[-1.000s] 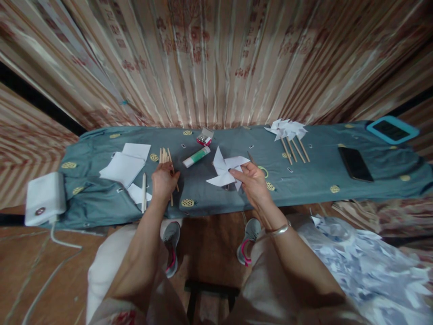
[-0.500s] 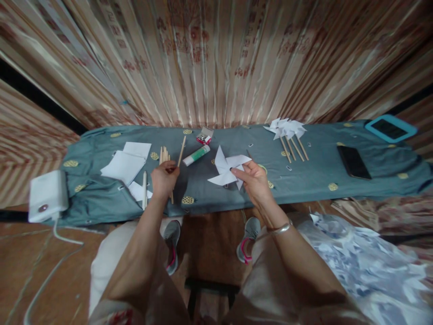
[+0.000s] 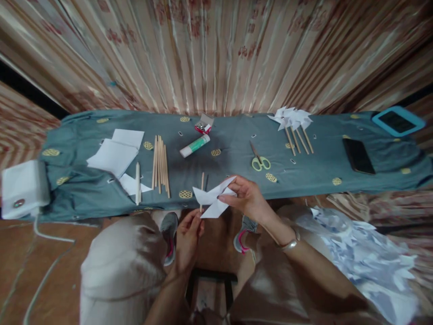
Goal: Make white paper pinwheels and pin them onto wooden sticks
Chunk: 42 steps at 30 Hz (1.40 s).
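Observation:
A white paper pinwheel (image 3: 214,197) is pinched at its centre and right blades by my right hand (image 3: 248,198), above the table's front edge. My left hand (image 3: 191,230), closed, grips the lower end of a thin wooden stick (image 3: 202,181) that stands roughly upright beside the pinwheel's left blades. Whether stick and paper touch cannot be made out. To the left, several more sticks (image 3: 160,164) lie in a bundle on the cloth. Behind the hands are a glue stick (image 3: 195,146) and a small open box of pins (image 3: 204,124).
Green-handled scissors (image 3: 260,161), finished pinwheels (image 3: 291,119), a phone (image 3: 358,155) and a blue-framed tablet (image 3: 398,121) lie rightward. White paper sheets (image 3: 115,155), a white pen (image 3: 137,184) and a white box with cable (image 3: 25,189) are left. A plastic bag (image 3: 368,253) sits lower right.
My left hand has moved from the bundle toward the right and nearer me, bringing one stick beside the pinwheel. The pinwheel has come lower and is tilted; the view has shifted a little.

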{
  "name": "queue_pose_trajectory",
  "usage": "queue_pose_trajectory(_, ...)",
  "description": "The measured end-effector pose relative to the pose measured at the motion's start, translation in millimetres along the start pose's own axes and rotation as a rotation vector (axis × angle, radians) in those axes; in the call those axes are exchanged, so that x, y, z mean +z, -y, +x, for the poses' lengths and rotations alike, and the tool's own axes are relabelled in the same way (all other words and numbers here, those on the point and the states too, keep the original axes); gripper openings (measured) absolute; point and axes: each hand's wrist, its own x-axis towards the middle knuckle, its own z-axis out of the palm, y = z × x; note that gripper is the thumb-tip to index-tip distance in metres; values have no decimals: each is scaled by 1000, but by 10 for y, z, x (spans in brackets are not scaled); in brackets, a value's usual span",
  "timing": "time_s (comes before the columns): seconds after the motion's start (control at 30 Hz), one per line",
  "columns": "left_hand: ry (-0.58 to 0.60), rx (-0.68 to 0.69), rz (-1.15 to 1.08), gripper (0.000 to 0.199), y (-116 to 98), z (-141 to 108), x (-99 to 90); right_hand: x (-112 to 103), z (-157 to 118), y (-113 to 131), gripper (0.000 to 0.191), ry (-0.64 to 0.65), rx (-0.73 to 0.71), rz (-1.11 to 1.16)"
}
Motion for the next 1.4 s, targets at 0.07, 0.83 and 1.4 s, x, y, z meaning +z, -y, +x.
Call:
queue_pose_trajectory(0.07, -9, -53, -19, 42, 124, 8, -52, 15, -58, -97, 24, 3, 5, -115)
queue_pose_trajectory(0.83, -140, -231, 154, 36, 438, 143, -218, 58, -5, -187, 24, -169, -221, -868)
queue_pose_trajectory(1.4, -117, -94, 208, 37, 487, 207, -274, 41, 88, -208, 24, -99, -480, -1033)
